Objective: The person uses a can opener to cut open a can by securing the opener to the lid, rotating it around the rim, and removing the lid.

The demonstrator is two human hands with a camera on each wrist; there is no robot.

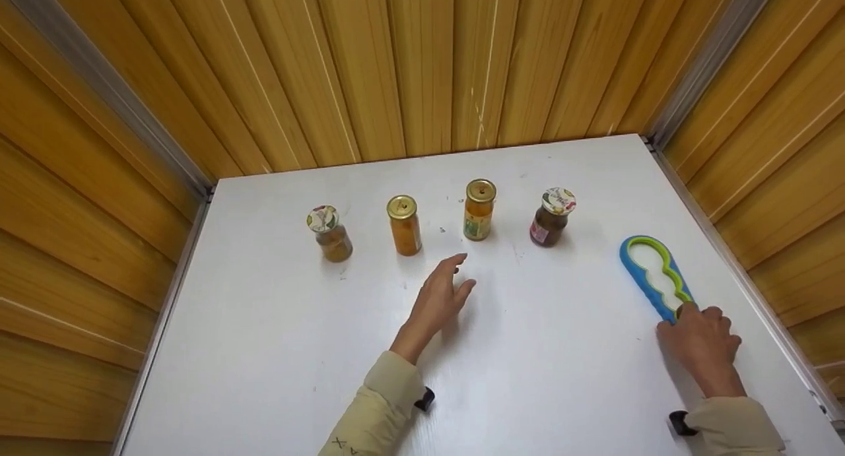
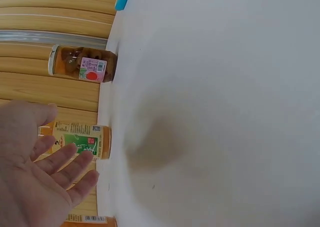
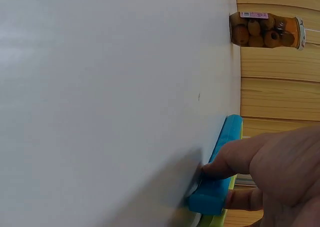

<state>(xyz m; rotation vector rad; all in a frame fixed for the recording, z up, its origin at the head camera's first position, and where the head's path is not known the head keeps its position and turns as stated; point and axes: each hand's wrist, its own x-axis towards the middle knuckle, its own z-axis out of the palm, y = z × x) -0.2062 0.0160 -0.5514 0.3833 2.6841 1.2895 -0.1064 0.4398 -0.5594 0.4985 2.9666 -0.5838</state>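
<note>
My right hand (image 1: 701,340) pinches the near end of a blue and green jar opener (image 1: 637,268), which lies at the right of the white table. In the right wrist view the thumb presses on the opener's blue edge (image 3: 225,142), and a finger shows on its other side. My left hand (image 1: 436,297) hovers over the middle of the table with its fingers loosely extended, holding nothing. Just beyond it stand two gold-lidded jars, an orange one (image 1: 406,235) and one with a yellow-green label (image 1: 478,222). The left wrist view has the fingers overlapping that labelled jar (image 2: 95,142).
A dark jar with a patterned lid (image 1: 548,226) stands at the right of the row, and a brownish jar (image 1: 335,245) at its left end. Wood-look panel walls (image 1: 422,66) border the white table (image 1: 264,350) at the back and both sides.
</note>
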